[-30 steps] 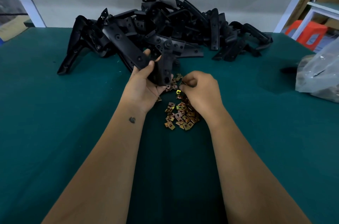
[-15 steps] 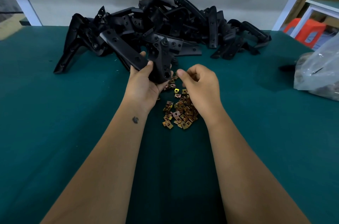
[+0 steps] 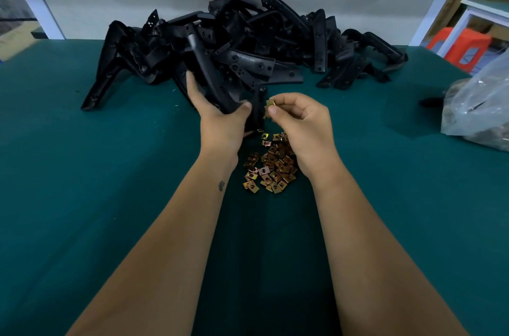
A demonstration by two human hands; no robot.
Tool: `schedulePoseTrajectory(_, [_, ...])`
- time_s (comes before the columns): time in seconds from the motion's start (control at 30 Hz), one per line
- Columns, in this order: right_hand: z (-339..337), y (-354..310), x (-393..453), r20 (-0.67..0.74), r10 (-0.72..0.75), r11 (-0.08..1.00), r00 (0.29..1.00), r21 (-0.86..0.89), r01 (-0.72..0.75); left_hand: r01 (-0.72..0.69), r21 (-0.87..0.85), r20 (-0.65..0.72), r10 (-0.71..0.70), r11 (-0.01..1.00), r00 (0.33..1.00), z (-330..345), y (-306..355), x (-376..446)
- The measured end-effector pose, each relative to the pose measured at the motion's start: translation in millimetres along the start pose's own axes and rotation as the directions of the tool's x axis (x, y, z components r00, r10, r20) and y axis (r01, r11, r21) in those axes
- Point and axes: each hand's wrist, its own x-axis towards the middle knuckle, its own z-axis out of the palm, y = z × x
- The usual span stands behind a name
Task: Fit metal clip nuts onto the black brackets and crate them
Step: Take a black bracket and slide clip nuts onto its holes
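Evidently I'm early on: my left hand [image 3: 220,118] grips one bracket [image 3: 212,79], my right hand [image 3: 300,121] pinches a clip nut [image 3: 269,104] just beside it, seemingly unfitted, the bracket pile [image 3: 248,41] beyond and no crate visible.

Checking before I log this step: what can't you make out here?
- Head view only.
- Crate: none in frame.
- Bag contents: cut by right edge, blurred by plastic.
- Bracket lower end: behind left hand.
- Nut in right hand: too small to tell if seated.
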Motion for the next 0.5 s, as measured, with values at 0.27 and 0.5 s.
schedulePoseTrajectory(0.27, [-0.5,-3.0,0.2,-0.025,0.060,0.994,0.998,0.097,-0.057,-0.232,0.333,0.153,0.190,0.914,0.970,3.2,0.6,-3.7])
schedulePoseTrajectory(0.5, [-1.7,-4.5,0.3,-0.030,0.063,0.995,0.998,0.082,-0.060,-0.009,0.121,0.225,-0.019,0.993,0.974,5.0,5.9,-2.7])
